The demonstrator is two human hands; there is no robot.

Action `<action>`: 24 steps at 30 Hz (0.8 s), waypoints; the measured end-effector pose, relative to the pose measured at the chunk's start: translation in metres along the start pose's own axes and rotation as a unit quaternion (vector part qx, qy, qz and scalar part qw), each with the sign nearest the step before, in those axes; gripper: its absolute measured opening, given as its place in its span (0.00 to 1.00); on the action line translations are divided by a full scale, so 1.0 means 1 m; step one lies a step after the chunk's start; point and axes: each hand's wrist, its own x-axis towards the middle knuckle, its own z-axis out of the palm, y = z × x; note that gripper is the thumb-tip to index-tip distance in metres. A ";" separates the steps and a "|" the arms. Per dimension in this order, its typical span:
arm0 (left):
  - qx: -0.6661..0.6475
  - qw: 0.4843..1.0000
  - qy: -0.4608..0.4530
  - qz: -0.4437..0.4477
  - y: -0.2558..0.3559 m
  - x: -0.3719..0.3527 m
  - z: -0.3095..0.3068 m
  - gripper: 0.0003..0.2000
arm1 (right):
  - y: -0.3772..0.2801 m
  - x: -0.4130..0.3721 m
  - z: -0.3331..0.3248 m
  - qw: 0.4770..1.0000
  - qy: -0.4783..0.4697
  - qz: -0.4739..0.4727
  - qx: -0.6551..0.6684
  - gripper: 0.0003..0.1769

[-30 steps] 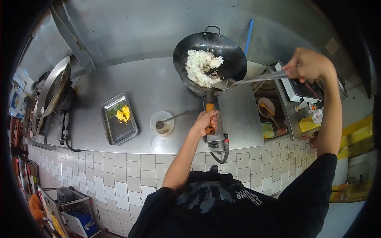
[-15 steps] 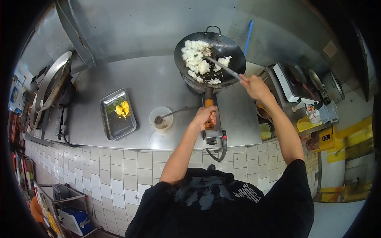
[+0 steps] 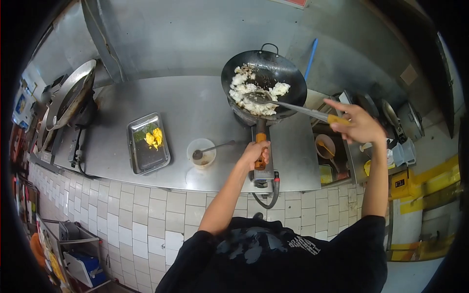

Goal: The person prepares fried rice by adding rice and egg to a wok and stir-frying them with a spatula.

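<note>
Loosely, the right grip (image 3: 360, 123), the nearer one, holds the spatula (image 3: 302, 110), its long axis running just past nine o'clock to the rice (image 3: 238, 92) in the wok (image 3: 276, 72), whose six-o'clock handle (image 3: 261, 137) the left grip (image 3: 254, 154) clasps

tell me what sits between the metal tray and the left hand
In the head view, a whitish tub with a ladle in it stands between the tray and the left hand.

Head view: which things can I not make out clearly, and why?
In the head view:
Wok handle: partly hidden by the left hand.
White food: partly covered by the utensil.
Red panel: cut off by the top edge.
Shirt lettering: too small to read.
</note>
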 end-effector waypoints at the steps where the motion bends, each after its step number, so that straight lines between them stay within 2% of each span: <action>1: 0.005 1.000 0.003 0.003 -0.001 -0.002 0.001 0.09 | 0.005 -0.008 -0.001 0.994 0.018 -0.038 0.101 0.18; 2: 0.012 1.000 0.006 0.006 -0.001 -0.004 0.001 0.09 | 0.007 -0.011 -0.001 0.976 0.037 -0.076 0.202 0.17; 3: 0.007 1.000 0.005 -0.002 -0.001 -0.005 0.000 0.09 | 0.011 -0.005 0.013 0.974 0.152 -0.148 0.082 0.07; 4: 0.003 1.000 0.002 -0.009 -0.002 -0.004 -0.002 0.09 | 0.019 0.015 0.033 0.929 0.257 -0.213 0.161 0.04; 5: -0.001 1.000 -0.002 -0.014 -0.001 -0.001 -0.001 0.10 | 0.031 0.045 0.058 0.862 0.356 -0.273 0.236 0.03; 6: 0.009 1.000 0.009 -0.021 0.003 0.001 -0.002 0.09 | 0.041 0.074 0.083 0.796 0.386 -0.319 0.341 0.06; 7: 0.015 0.999 0.020 -0.034 0.005 0.001 -0.004 0.09 | 0.050 0.102 0.108 0.715 0.409 -0.371 0.428 0.10; 8: 0.019 0.998 0.031 -0.045 0.006 0.004 -0.006 0.09 | 0.054 0.119 0.124 0.639 0.362 -0.410 0.542 0.14; 11: 0.148 0.987 0.055 0.007 0.006 0.009 -0.033 0.08 | 0.013 0.060 0.122 0.719 0.376 -0.315 0.492 0.16; 12: 0.190 0.980 0.056 0.034 0.016 0.017 -0.036 0.08 | 0.003 0.035 0.109 0.753 0.343 -0.346 0.442 0.16; 14: 0.234 0.965 0.115 0.038 0.024 0.021 -0.034 0.07 | 0.020 0.045 0.131 0.683 0.374 -0.418 0.468 0.15; 15: 0.276 0.950 0.141 0.041 0.026 0.027 -0.036 0.07 | 0.043 0.074 0.159 0.680 0.523 -0.373 0.352 0.16; 16: 0.316 0.934 0.164 0.040 0.022 0.031 -0.038 0.07 | 0.060 0.101 0.179 0.657 0.651 -0.312 0.220 0.16; 17: 0.311 0.936 0.159 0.046 0.019 0.033 -0.038 0.06 | 0.057 0.102 0.172 0.730 0.433 -0.361 0.386 0.15; 20: 0.321 0.932 0.160 0.054 0.027 0.027 -0.034 0.06 | 0.055 0.069 0.161 0.708 0.448 -0.324 0.439 0.14; 21: 0.335 0.926 0.168 0.049 0.027 0.022 -0.028 0.05 | 0.050 0.052 0.141 0.699 0.360 -0.396 0.474 0.17; 24: 0.352 0.921 0.162 0.046 0.023 0.025 -0.029 0.04 | 0.047 0.114 0.164 0.677 0.635 -0.334 0.165 0.15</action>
